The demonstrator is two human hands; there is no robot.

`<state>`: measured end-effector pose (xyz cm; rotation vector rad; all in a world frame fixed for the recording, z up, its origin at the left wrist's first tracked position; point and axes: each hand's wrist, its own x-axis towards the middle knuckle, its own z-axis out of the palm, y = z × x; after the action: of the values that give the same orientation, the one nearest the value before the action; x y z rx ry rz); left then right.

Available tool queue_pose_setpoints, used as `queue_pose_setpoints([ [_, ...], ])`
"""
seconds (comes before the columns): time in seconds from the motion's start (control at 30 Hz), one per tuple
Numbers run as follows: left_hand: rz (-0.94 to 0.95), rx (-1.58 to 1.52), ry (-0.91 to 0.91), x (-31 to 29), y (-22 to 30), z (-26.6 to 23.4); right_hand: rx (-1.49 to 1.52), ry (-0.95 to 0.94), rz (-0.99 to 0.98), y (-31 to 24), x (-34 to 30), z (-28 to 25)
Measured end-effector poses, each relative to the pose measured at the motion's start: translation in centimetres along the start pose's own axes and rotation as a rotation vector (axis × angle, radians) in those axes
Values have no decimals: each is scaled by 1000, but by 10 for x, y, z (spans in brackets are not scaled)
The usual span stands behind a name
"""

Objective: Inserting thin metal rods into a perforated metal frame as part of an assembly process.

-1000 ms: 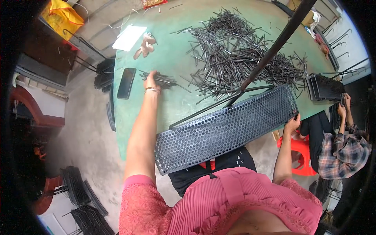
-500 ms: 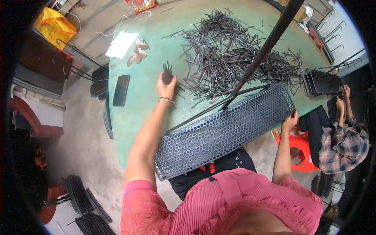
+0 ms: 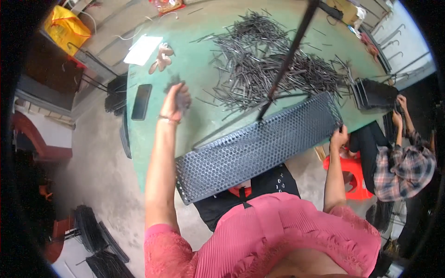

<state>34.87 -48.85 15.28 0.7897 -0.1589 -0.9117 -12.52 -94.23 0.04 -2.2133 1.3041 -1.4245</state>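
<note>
My left hand is closed round a bundle of thin dark sticks, raised over the green table and smeared by motion. With its fingers at the right end, my right hand grips a long black perforated panel, full of round holes. The panel lies slanted between my body and the table, its far edge over the tabletop. A dark rod rises from the panel's far edge and leans up to the right. Beyond it spreads a big loose heap of dark sticks.
A phone, white paper and some brownish pieces lie on the table's left side. At the right, a person in a plaid shirt works on another black panel. A red stool stands nearby. More black bundles lie lower left.
My left hand, with the stick bundle, has moved left, away from the heap. The panel, the rod and my right hand have shifted slightly left in the picture.
</note>
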Motion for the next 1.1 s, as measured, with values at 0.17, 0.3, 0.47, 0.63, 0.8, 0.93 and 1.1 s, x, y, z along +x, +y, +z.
queue_pose_setpoints([
  [0.17, 30, 243, 305, -126, -6, 54, 325, -128, 401, -87, 37, -34],
  [0.3, -7, 84, 274, -187, -50, 89, 206, -357, 229, -95, 42, -35],
  [0.47, -22, -124, 338, -231, -114, 115, 396, -345, 356, -117, 33, -22],
  [0.63, -82, -318, 227, -244, -149, 116, 426, -469, 379, -120, 35, -41],
  [0.8, -45, -191, 316, -250, -157, 123, -100, -118, -346, -165, 35, -65],
  [0.93, -24, -156, 326, -250, -157, 134, 733, -645, 13, -299, -3, -90],
  [1.1, -11, -68, 332, -253, -154, 145, 839, -1584, 78, -382, -81, -73],
])
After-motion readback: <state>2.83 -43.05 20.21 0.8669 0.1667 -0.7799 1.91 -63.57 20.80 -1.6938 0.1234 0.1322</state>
